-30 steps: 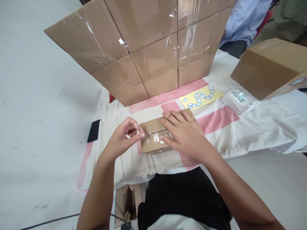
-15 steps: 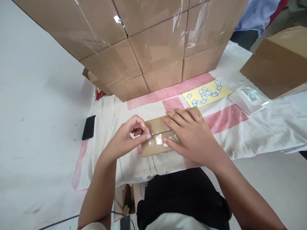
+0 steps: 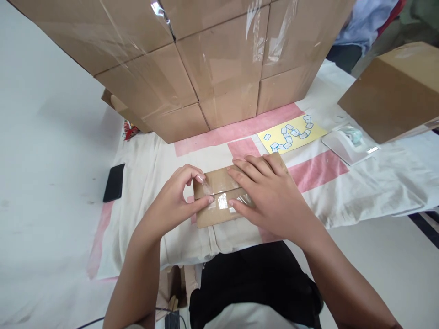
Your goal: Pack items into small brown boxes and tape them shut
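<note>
Brown cardboard box (image 3: 219, 180) on tablecloth (image 3: 147, 183); my right hand (image 3: 270, 194) presses flat on it, fingers spread. My left (image 3: 173, 196), half-curled at clear tape (image 3: 206, 186), can't tell if pinching. Skewed tug could crease it.

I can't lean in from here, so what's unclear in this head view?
Head view:
Small box: right part of its top, covered by the right hand.
Clear film by the left hand: too thin and glossy to trace.
Large carton: top, cut off by the upper edge.
Brown box: right end, cut off by the right edge.
</note>
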Motion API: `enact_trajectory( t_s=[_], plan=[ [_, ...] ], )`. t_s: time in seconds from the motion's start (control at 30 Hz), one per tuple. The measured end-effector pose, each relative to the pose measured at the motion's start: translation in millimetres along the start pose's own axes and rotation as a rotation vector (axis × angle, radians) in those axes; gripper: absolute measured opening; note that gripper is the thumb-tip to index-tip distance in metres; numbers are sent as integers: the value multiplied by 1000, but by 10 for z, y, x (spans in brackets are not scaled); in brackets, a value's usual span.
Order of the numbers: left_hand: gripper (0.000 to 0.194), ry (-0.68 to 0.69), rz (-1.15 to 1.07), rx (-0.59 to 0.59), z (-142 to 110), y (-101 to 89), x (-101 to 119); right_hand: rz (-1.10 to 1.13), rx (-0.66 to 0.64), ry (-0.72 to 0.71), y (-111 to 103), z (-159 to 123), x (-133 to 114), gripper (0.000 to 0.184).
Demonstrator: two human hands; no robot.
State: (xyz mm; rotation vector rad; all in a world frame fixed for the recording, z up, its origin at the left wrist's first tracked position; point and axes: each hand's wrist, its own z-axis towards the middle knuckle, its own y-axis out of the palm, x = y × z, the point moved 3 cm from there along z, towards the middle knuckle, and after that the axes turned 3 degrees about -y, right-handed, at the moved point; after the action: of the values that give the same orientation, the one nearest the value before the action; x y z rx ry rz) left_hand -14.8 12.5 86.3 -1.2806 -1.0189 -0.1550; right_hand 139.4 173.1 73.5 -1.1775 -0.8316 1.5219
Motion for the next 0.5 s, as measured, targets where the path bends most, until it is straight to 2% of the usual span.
enact_trajectory(
  t_s=[0.2,0.37,0.5],
  plan=[
    [30,-36,39,-32,36,-32,-23,-12,13,-9,-9,-11,-10,52],
    [21,-15,-8,-66,160,-72,-58,-3,25,-9,-9,-4,-9,52],
    [32,12,-24,-140,312,-96,-114,7,28,19,-15,-12,-20,53]
  ],
)
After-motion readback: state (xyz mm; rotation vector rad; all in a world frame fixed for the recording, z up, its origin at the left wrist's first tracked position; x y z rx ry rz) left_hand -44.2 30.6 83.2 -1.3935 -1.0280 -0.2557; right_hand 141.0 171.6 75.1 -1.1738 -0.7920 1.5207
